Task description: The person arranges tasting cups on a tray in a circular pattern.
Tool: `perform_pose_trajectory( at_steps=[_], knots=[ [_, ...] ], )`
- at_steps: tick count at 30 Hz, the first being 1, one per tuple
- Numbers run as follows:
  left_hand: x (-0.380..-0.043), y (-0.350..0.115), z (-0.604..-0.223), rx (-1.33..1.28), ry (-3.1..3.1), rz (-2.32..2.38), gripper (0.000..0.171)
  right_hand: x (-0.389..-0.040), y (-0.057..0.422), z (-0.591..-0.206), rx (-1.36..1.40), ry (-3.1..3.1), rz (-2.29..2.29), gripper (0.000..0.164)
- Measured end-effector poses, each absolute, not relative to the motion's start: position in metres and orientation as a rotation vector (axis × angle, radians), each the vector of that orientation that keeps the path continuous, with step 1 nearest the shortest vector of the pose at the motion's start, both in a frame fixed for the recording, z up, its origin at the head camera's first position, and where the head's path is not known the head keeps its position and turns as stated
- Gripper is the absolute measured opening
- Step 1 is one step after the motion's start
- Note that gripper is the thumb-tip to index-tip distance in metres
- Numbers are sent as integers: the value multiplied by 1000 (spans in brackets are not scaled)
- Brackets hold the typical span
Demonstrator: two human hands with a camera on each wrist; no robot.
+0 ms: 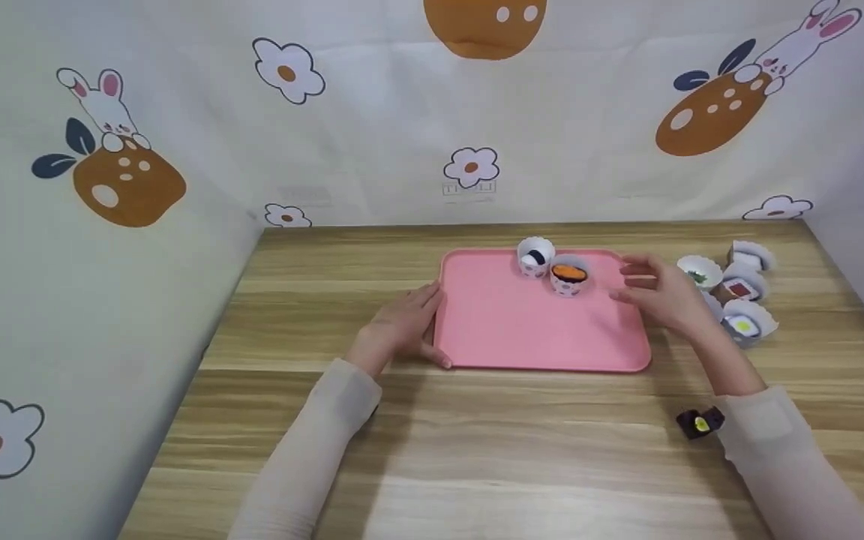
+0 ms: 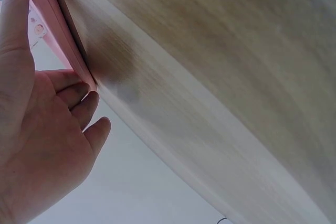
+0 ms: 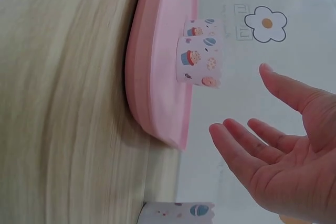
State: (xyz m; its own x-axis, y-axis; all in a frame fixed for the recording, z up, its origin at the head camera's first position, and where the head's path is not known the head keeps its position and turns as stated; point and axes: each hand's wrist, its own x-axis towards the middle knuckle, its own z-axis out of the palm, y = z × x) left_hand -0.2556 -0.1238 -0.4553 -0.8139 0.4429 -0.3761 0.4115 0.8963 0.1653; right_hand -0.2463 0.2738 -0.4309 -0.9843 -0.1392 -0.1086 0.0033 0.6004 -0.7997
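A pink tray lies on the wooden table. My left hand rests against its left edge, thumb at the near corner; the left wrist view shows the fingers touching the rim. Near the tray's back edge stand two paper cups: one cup holds a white and black sushi piece, the other an orange-topped sushi piece. Over the tray's right side, my right hand hovers with fingers apart and nothing in them. In the right wrist view the hand is clear of the cups.
Right of the tray, several paper cups with toy sushi stand together, among them a cup with green bits and one with an egg-like piece. Dark sushi pieces lie by the right sleeve. A patterned cloth hangs behind the table.
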Motion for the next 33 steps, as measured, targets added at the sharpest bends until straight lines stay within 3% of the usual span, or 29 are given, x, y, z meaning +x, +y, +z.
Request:
perform_pose_trajectory(
  at_steps=[7, 19, 33],
  knots=[
    [-256, -124, -454, 672, 2657, 38, 127, -237, 288, -426, -116, 2705, -1313, 83],
    [-256, -125, -455, 656, 2660, 70, 127, -224, 311, -421, -135, 2730, -1408, 69],
    [-257, -124, -456, 658, 2657, 48, 126, -213, 346, -423, -96, 2805, -1455, 71]
  ],
)
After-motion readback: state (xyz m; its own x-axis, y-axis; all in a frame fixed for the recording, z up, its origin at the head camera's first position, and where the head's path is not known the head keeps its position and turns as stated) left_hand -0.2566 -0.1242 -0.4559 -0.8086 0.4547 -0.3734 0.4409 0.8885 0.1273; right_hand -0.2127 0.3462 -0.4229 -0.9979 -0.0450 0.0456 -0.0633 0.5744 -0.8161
